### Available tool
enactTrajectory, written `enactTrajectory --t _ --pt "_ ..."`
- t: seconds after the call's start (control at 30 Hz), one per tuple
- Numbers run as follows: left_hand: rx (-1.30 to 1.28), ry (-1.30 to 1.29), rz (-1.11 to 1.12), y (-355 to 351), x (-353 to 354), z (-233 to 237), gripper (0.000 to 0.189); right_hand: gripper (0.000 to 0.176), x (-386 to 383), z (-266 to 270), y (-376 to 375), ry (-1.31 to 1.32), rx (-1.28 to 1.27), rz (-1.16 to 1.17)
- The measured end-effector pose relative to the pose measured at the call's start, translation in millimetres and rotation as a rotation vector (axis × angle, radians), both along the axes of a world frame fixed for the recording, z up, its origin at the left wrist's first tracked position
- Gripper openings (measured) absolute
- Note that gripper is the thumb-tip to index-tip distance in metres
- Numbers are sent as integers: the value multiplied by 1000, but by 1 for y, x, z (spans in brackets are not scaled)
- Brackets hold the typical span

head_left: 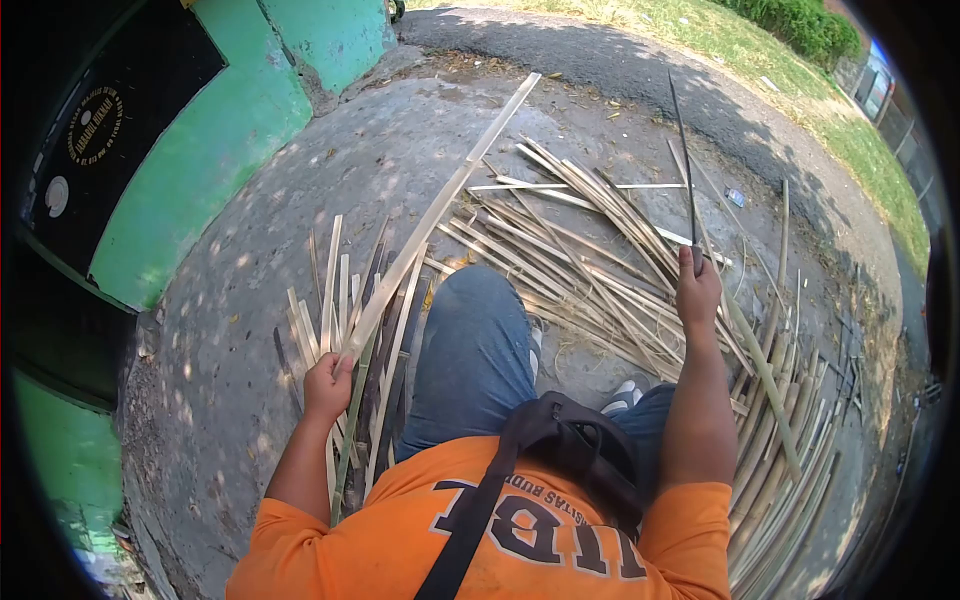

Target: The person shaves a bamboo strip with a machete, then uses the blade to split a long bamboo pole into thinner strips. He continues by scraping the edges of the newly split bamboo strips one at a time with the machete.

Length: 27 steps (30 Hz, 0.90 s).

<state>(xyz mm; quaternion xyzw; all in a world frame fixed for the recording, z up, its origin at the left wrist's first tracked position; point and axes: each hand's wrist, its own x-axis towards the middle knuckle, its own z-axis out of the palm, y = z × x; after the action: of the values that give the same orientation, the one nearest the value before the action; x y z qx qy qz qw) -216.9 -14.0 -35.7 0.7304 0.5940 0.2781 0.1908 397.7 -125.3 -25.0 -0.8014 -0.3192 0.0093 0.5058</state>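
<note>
My left hand (328, 386) is closed round the lower end of a long, pale bamboo strip (432, 212), which slants up and to the right across the view. In my right hand (697, 292) is the dark handle of a long, thin-bladed knife (685, 150), its blade pointing up and away from me. The knife and the strip are well apart. Beside my left hand lies a bundle of split bamboo strips (335, 275). Ahead of my knees, a loose pile of pale bamboo strips (590, 260) covers the ground, with thin shavings among them.
Many bamboo poles (780, 470) lie at my right side. A green wall (215, 165) with a dark panel stands on the left. Beyond the concrete ground (230, 320) run an asphalt strip (560, 45) and grass. A small plastic cup (735, 197) lies past the pile.
</note>
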Motion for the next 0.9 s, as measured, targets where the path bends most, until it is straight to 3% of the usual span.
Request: enactTrajectory --t 0.07,0.2,0.23,0.27,0.47,0.57,0.67,0.77,0.8,0.9 --pt "-31 110 123 -5 -37 -21 38 68 17 -22 4 123 100 -26" --pt "7 238 277 -29 -108 -70 38 57 5 -7 0 379 221 -28" --pt "31 283 310 -37 -121 -73 37 57 4 -5 0 384 214 -39" --pt "-179 328 359 -45 -137 -73 40 57 4 -6 -1 368 202 -37" --pt "-210 592 669 -107 -223 -144 65 57 -1 -10 0 315 137 14" --pt "-411 556 679 -132 -264 -189 68 59 4 -15 0 233 82 45" --pt "-971 155 750 -135 -238 -173 65 62 5 -17 -3 151 43 65" --pt "-1159 286 374 -131 -229 -191 59 62 1 -12 -4 110 54 117" --pt "-1147 133 588 -129 -199 -174 51 62 -2 -10 -4 101 67 139" --pt "-1135 47 489 -111 -183 -175 46 58 -8 1 -9 103 98 192"
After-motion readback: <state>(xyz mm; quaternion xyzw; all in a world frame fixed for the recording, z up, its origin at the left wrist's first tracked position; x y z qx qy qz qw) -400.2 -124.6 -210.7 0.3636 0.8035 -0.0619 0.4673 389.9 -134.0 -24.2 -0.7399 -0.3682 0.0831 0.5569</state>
